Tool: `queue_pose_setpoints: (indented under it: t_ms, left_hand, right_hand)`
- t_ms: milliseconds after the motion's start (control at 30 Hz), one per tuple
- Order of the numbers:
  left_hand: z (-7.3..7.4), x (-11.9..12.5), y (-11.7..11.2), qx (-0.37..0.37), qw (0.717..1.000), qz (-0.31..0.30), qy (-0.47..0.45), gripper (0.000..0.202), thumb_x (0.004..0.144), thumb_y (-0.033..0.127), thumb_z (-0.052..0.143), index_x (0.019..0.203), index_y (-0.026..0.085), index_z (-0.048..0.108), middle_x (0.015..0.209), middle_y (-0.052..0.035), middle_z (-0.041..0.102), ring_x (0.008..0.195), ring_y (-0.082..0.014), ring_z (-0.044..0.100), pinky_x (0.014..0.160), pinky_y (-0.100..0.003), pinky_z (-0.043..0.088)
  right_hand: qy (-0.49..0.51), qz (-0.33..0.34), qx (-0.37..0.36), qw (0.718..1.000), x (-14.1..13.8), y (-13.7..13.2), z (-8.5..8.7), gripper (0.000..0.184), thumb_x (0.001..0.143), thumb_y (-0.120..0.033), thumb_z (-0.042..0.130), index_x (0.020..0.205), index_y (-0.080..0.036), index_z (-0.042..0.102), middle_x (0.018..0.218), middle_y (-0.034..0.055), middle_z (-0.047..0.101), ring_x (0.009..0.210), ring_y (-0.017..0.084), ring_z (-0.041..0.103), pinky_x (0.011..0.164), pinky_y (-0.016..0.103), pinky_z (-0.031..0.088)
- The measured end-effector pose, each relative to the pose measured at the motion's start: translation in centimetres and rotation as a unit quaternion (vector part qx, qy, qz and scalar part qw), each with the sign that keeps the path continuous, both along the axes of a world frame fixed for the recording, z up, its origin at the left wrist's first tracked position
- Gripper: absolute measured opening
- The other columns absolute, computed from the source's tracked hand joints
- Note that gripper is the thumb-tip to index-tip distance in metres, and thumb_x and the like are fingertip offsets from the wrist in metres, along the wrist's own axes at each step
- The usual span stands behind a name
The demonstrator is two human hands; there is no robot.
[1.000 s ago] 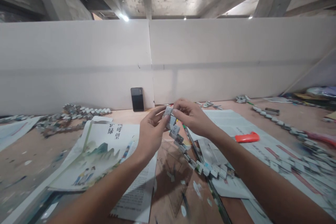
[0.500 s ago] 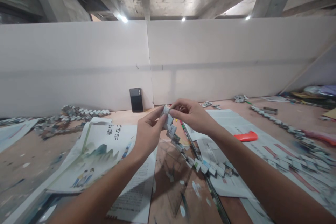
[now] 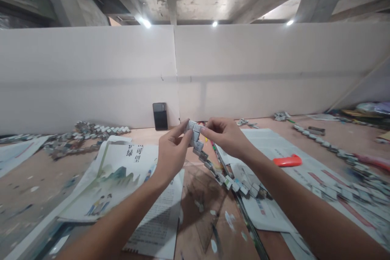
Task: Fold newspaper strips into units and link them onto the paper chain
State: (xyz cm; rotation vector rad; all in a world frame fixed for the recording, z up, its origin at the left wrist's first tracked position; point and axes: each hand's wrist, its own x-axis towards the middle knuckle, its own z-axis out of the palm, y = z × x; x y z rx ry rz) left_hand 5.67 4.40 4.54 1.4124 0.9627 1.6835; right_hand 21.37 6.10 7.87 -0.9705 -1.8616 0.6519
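My left hand (image 3: 172, 152) and my right hand (image 3: 224, 136) meet above the table, both pinching the top end of a chain of folded paper links (image 3: 213, 168). The chain hangs from my fingers and trails down to the right onto the newspaper sheets (image 3: 262, 211). Thumb and fingers of each hand are pressed on the topmost link (image 3: 193, 126). An open newspaper with a coloured picture (image 3: 118, 178) lies under my left forearm.
A dark phone (image 3: 160, 116) leans on the white partition wall (image 3: 243, 69). More folded paper chains lie at the left (image 3: 88, 132) and along the right (image 3: 341, 154). An orange cutter (image 3: 287, 160) rests on paper at the right. Paper scraps dot the brown table (image 3: 30, 178).
The hands stay together on the chain's top link with small finger shifts. The hanging chain has swung slightly and straightened toward the right.
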Motion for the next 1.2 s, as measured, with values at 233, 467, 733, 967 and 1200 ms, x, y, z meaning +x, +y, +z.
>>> queue_pose_setpoints:
  t_ms: [233,467,733,967,1200]
  left_hand:
    - [-0.1,0.4,-0.6,-0.001,1.0,-0.005,0.011,0.052,0.072,0.029,0.071,0.122,0.02,0.061,0.094,-0.0061,0.071,0.064,-0.0134,0.062,0.06,-0.025,0.054]
    - [0.4,0.3,-1.0,0.009,0.999,-0.027,0.028,0.056,0.075,0.027,0.068,0.129,0.025,0.054,0.07,-0.0006,0.065,0.052,-0.0111,0.051,0.049,-0.023,0.044]
    - [0.9,0.0,-1.0,0.021,0.999,-0.015,0.04,0.054,0.077,0.026,0.064,0.13,0.025,0.053,0.095,-0.0058,0.069,0.063,-0.0117,0.059,0.058,-0.022,0.047]
    - [1.0,0.0,-1.2,0.01,1.0,-0.027,0.01,0.054,0.073,0.022,0.067,0.126,0.026,0.056,0.096,-0.0056,0.069,0.061,-0.0116,0.059,0.059,-0.023,0.048]
    - [0.5,0.3,-1.3,0.031,0.996,-0.036,0.076,0.053,0.08,0.025,0.062,0.131,0.025,0.052,0.078,-0.0039,0.065,0.066,-0.0156,0.06,0.065,-0.027,0.049]
  right_hand:
    - [0.027,-0.044,0.036,0.998,-1.0,-0.3,-0.7,0.025,0.08,-0.033,0.058,0.061,-0.017,0.053,0.056,-0.0021,0.047,0.053,0.01,0.04,0.048,0.024,0.03]
    - [0.05,-0.006,0.034,0.998,-0.9,-0.2,-0.6,0.024,0.081,-0.039,0.059,0.078,-0.017,0.067,0.069,0.0027,0.062,0.061,0.013,0.051,0.056,0.026,0.039]
    - [0.049,0.112,-0.055,0.991,1.3,1.1,-0.2,0.028,0.08,-0.041,0.062,0.091,-0.018,0.072,0.067,0.0025,0.062,0.059,0.012,0.052,0.055,0.026,0.043]
    - [0.069,0.102,-0.018,0.992,0.3,0.5,-0.3,0.021,0.08,-0.036,0.062,0.091,-0.02,0.071,0.089,0.0051,0.069,0.074,0.015,0.061,0.059,0.026,0.046]
    - [0.076,0.076,0.003,0.994,-0.3,0.5,-0.7,0.016,0.081,-0.032,0.061,0.089,-0.019,0.067,0.087,0.004,0.069,0.071,0.013,0.061,0.061,0.026,0.047]
